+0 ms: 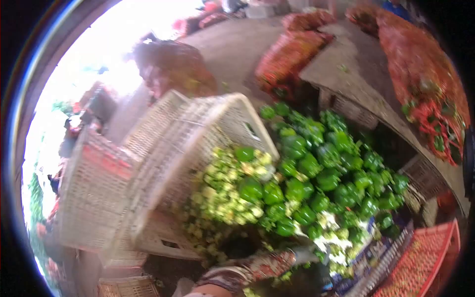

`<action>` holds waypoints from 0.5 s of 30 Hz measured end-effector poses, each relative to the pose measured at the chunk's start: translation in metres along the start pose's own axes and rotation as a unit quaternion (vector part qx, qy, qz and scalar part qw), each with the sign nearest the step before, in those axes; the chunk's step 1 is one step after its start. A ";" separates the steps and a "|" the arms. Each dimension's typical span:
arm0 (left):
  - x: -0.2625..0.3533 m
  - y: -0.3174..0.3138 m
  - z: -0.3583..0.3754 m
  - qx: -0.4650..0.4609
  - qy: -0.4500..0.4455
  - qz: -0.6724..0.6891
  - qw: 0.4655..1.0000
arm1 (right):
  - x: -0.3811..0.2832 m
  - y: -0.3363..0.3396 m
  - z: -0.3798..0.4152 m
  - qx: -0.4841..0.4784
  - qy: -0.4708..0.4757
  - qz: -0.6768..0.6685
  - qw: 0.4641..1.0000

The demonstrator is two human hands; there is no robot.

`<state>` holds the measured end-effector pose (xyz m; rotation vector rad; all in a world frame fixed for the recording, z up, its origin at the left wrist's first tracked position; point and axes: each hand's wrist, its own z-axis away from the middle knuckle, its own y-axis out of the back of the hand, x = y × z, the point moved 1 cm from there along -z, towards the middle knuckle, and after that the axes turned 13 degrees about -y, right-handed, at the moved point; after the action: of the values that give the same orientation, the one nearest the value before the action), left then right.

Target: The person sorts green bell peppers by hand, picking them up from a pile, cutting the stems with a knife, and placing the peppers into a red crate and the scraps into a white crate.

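Note:
My left hand [305, 254], in what looks like a grey glove, reaches in from the bottom with a flower-patterned sleeve over the forearm. It is at the lower edge of a heap of green bell peppers [328, 179]. Blur hides its fingers, and I cannot make out whether it holds anything. My right hand is not in view. Left of the peppers a whitish plastic crate [237, 106] is tipped towards the heap. At its mouth lie many small yellow-green pieces [225, 193], with a few bell peppers among them.
More pale crates [94, 198] stand at the left. A red crate [420, 262] of small reddish pieces is at the lower right. Filled red mesh sacks [294, 57] lie on the floor behind, with a large mesh sack [415, 54] at the right.

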<state>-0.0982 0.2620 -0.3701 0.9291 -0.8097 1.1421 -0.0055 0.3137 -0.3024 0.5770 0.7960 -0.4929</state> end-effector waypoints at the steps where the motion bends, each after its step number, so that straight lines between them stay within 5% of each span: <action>1: -0.005 0.002 -0.004 -0.022 -0.027 -0.039 0.999 | -0.002 -0.001 0.000 0.001 -0.002 -0.002 1.000; 3: -0.045 -0.025 -0.022 0.028 -0.004 0.003 1.000 | 0.000 -0.001 0.000 0.010 -0.008 0.002 1.000; 5: 0.026 0.011 0.016 0.038 -0.005 -0.006 0.999 | -0.001 -0.001 0.001 0.015 -0.014 0.005 1.000; 9: 0.001 -0.002 0.012 0.094 -0.112 0.088 0.985 | 0.001 0.004 0.007 0.023 -0.011 -0.002 1.000; 15: -0.010 0.021 0.050 0.114 -0.155 0.052 0.980 | 0.018 0.014 0.043 0.044 -0.018 -0.056 0.997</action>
<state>-0.1238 0.2157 -0.3550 1.2916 -1.0017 1.2141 0.0358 0.2932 -0.2878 0.6049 0.7792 -0.6420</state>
